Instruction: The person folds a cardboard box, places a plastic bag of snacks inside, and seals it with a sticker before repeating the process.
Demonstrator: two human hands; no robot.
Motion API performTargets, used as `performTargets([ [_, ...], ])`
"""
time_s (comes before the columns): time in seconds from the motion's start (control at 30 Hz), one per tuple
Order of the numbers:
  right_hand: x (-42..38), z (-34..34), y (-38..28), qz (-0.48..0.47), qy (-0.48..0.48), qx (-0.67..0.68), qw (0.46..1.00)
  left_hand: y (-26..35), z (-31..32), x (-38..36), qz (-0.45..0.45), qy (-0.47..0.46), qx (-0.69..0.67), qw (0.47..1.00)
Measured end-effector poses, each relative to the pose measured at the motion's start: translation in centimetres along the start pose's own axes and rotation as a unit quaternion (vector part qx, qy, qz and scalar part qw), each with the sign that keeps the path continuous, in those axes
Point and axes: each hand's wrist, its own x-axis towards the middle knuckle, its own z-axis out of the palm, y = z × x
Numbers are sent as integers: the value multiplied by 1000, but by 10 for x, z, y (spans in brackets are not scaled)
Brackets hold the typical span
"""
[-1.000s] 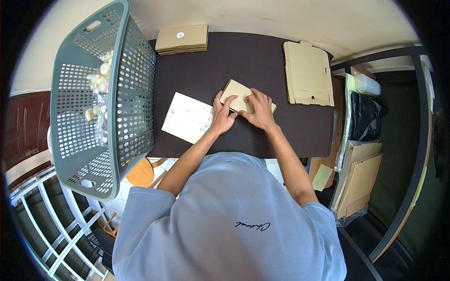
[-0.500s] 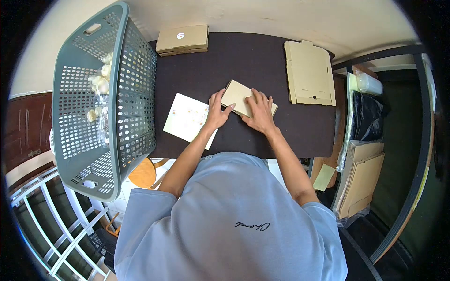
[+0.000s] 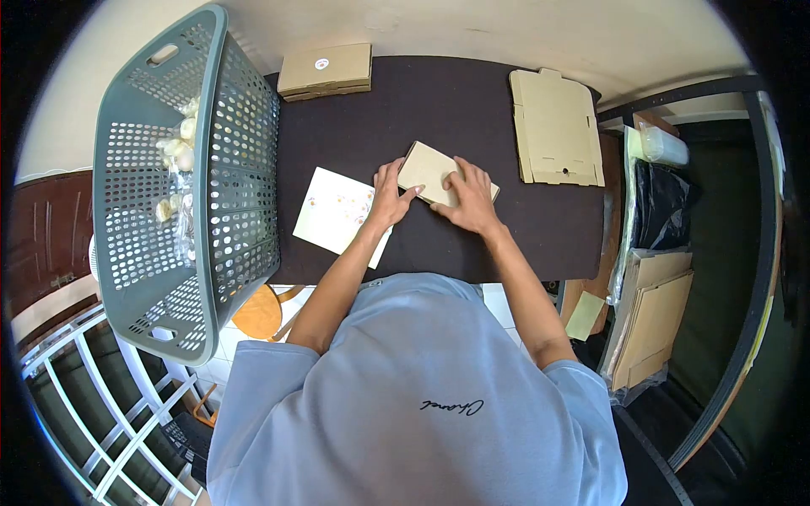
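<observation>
A small cardboard box (image 3: 427,167) lies on the dark table (image 3: 354,135), near its middle. It is plain tan, shallow and rectangular, and its smooth top face looks closed. It rests flat but at a slant, its long sides running from upper left to lower right. Its right part and near edge are partly hidden.

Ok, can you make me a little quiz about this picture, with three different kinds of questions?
1. True or false: the basket is to the left of the white sheet.
2. What is the right hand touching? a) the basket b) the small box c) the white sheet
3. What shape is the mark on the back box?

Key: 1. True; 2. b; 3. Round
</observation>
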Motion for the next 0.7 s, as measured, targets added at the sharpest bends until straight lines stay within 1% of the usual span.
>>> performTargets([
  [0.13,3,1,5,23,11,17,1000,-1,-2,2,5,-12,24,1000],
  [0.33,4,6,-1,34,-5,-50,998,9,-1,0,-4,-31,39,999],
  [0.4,4,6,-2,39,-5,-40,998,13,3,1,-13,5,61,998],
  [0.5,6,8,1,54,2,-39,998,7,11,5,4,24,90,996],
  [0.63,11,3,4,53,-3,-46,998,10,9,6,-3,23,100,995],
  [0.7,12,-6,6,95,-47,48,993,10,8,4,-15,15,99,995],
])
